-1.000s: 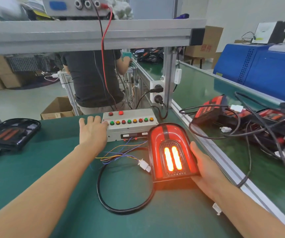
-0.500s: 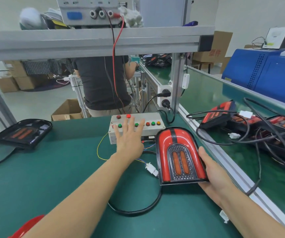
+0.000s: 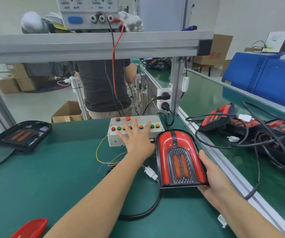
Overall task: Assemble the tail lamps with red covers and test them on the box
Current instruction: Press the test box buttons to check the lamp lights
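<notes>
The tail lamp (image 3: 179,158) with its red cover lies on the green mat, tilted up and unlit. My right hand (image 3: 213,177) grips its right edge and lower corner. My left hand (image 3: 136,140) is stretched flat over the grey test box (image 3: 114,141), its spread fingers touching the row of coloured buttons. The lamp's black cable (image 3: 147,212) loops across the mat to a white connector (image 3: 151,173), which joins thin coloured wires from the box.
A black lamp body without a cover (image 3: 20,134) lies at the far left. A loose red cover (image 3: 30,228) shows at the bottom left. Several lamps with tangled cables (image 3: 258,131) pile up on the right conveyor. A power supply (image 3: 88,12) stands on the shelf; a person (image 3: 104,86) stands behind.
The lamp was lit a second ago and is now dark. My left hand slid right along the box, from its left end to the middle buttons.
</notes>
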`<action>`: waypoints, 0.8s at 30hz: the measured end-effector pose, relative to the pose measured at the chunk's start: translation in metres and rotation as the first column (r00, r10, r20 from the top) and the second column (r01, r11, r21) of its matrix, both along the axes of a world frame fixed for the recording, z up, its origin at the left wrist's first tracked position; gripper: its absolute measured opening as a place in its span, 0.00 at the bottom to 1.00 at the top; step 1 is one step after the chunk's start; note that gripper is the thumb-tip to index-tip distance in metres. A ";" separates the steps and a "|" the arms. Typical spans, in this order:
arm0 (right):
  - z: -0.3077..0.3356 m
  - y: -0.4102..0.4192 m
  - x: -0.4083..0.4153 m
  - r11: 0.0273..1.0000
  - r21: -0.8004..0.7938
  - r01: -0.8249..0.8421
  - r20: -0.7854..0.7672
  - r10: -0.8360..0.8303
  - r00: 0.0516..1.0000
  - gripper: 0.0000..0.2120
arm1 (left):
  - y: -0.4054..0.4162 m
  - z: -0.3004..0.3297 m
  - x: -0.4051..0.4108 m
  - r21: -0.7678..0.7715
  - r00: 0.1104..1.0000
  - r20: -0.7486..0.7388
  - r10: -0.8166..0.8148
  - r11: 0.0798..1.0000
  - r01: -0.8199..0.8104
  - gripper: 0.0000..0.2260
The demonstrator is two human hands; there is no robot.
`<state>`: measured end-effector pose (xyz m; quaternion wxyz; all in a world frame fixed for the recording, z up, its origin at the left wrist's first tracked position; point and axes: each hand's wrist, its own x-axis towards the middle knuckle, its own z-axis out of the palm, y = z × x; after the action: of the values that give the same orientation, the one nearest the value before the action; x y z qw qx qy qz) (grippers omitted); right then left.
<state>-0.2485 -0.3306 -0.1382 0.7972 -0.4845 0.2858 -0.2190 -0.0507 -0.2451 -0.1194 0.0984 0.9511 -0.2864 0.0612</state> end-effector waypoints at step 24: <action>-0.005 -0.006 0.001 0.999 0.013 0.037 0.026 -0.037 0.999 0.19 | -0.006 -0.005 -0.003 0.099 1.000 -0.003 0.012 0.995 -0.011 0.38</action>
<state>-0.2474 -0.3362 -0.1430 0.7997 -0.4715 0.2855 -0.2382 -0.0539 -0.2508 -0.1239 0.0513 0.9565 -0.2835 0.0459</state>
